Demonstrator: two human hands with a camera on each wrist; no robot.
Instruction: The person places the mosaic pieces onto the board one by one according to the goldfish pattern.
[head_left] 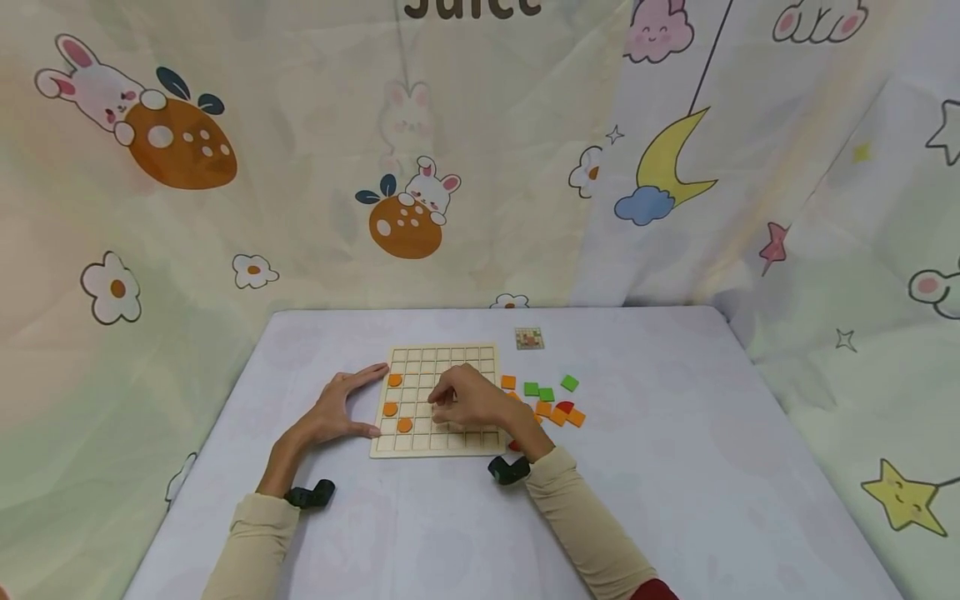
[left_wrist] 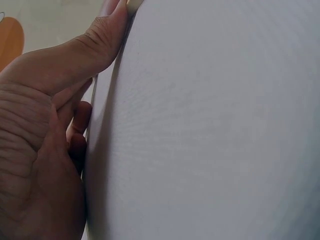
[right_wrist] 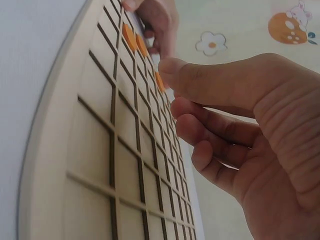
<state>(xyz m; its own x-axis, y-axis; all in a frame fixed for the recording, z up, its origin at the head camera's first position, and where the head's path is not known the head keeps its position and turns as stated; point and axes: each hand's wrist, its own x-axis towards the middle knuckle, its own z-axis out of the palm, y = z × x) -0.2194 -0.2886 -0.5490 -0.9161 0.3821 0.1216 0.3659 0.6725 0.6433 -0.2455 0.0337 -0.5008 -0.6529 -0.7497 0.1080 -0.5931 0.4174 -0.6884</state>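
While your white table point(head_left: 697, 467) held the grid board point(head_left: 415, 392), your left hand point(head_left: 332, 412) touched its left edge, thumb and fingers apart; your right hand point(head_left: 472, 398) curled over its middle, couldn't tell if pinching anything. Three orange discs point(head_left: 391, 409) sat on its left side.

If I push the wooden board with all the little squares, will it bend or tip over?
The board probably won't bend much: it looks like wood. It likely won't tip, because it lies flat on the table. It might slide, but the left hand at its edge could steady it.
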